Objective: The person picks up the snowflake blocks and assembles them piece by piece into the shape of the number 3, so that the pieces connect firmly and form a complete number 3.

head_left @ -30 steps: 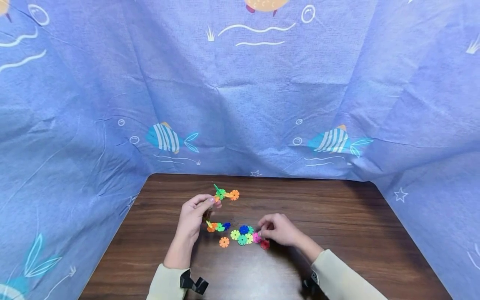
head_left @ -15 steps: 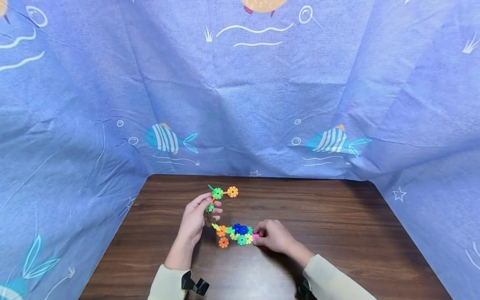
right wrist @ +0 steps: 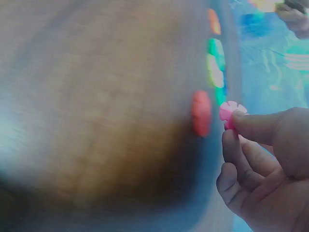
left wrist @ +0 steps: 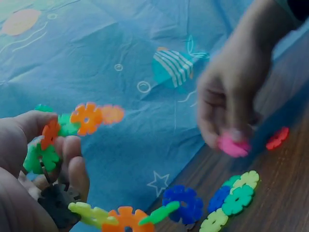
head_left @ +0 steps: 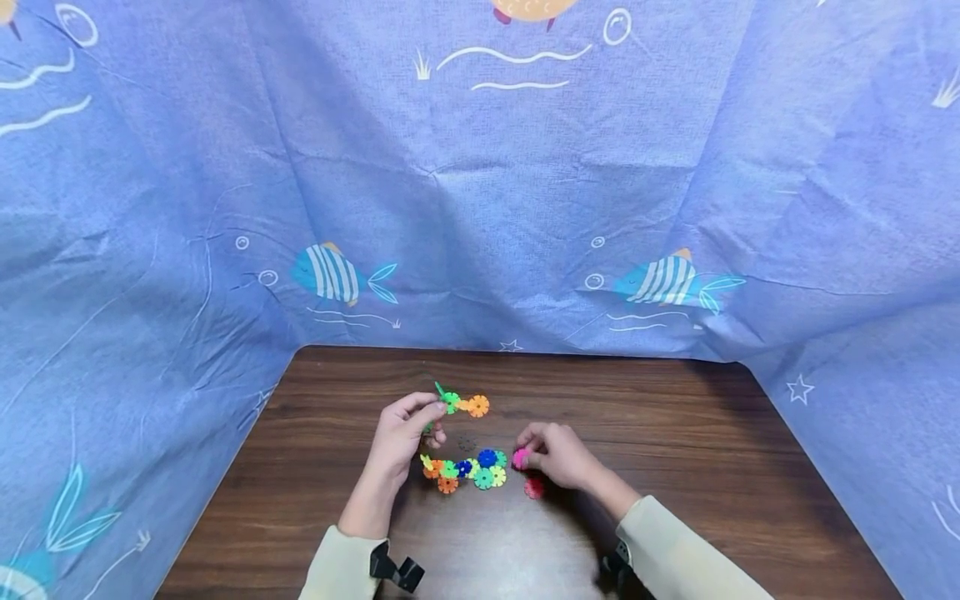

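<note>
My left hand [head_left: 397, 437] pinches a chain of slotted, flower-shaped plastic discs between thumb and fingers. In the left wrist view the chain runs through orange, green and dark discs, then hangs down to a yellow disc [left wrist: 91, 214], an orange disc [left wrist: 128, 220] and a blue disc [left wrist: 182, 204]. Its other end sticks out past the fingertips with an orange disc [head_left: 478, 406]. My right hand [head_left: 564, 457] pinches a pink disc [right wrist: 231, 113] between thumb and forefinger, off to the right of the chain. A red disc [head_left: 534, 488] lies on the table below that hand.
Loose discs lie between the hands on the dark wooden table [head_left: 675, 433], among them a blue one [head_left: 487, 457], a teal one [head_left: 483, 478] and an orange one [head_left: 447, 485]. A blue fish-printed cloth [head_left: 480, 208] hangs behind the table and along its sides.
My right hand has picked the pink disc up from beside the red one and lifted it slightly away. The left hand has shifted a little right with the chain, whose lower end swung about.
</note>
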`<state>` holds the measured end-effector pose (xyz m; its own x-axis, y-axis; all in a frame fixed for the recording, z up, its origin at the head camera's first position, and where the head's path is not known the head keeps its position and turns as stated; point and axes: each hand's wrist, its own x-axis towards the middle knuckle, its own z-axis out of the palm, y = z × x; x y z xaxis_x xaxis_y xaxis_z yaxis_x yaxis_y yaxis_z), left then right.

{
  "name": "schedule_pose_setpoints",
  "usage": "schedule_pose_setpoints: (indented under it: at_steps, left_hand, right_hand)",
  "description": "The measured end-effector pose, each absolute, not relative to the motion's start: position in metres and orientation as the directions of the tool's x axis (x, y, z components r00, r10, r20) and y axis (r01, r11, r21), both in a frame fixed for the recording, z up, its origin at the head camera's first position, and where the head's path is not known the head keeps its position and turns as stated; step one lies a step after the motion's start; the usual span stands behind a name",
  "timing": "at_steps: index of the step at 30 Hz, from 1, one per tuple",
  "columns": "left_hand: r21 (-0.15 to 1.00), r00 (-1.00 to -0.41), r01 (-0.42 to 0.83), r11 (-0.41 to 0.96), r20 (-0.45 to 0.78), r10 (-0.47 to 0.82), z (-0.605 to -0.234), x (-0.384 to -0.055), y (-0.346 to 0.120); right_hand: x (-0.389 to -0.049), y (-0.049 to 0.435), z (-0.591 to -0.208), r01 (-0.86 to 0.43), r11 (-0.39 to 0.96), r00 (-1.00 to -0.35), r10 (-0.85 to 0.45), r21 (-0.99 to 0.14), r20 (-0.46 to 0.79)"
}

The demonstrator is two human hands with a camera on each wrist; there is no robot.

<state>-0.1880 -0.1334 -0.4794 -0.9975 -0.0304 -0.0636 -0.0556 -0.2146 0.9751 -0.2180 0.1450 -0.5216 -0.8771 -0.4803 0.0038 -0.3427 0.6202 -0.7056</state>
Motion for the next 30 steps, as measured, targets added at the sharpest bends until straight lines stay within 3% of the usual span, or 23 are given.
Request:
schedule_pose_setpoints:
  at_steps: [6,12,16,23,30]
  left_hand:
    - [0.997,-0.997,0.071,-0.012,0.071,-0.014,-0.479,-0.185,-0.130]
    - [0.941,-0.971,0.239,0.238,0.236,0.039,-0.475,-0.182,-0.124]
    - [0.923,-0.970,0.244,0.296,0.233,0.071,-0.474,-0.180,-0.122]
    - [0.907,-0.968,0.249,0.341,0.227,0.105,-0.474,-0.178,-0.121]
    - [0.885,-0.969,0.245,0.397,0.209,0.130,-0.471,-0.177,-0.121]
  right_hand:
    - [-0.230,0.141,-0.476,-0.357,0.512,-0.892,-0.435,-0.782,0.122]
    - [-0.233,0.118,-0.435,-0.411,0.297,-0.852,-0.462,-0.862,0.247]
    - [-0.232,0.102,-0.425,-0.448,0.235,-0.818,-0.497,-0.863,0.289]
    - [-0.228,0.093,-0.426,-0.480,0.284,-0.813,-0.500,-0.830,0.299]
    - [-0.229,0.089,-0.425,-0.589,0.270,-0.752,-0.529,-0.762,0.394]
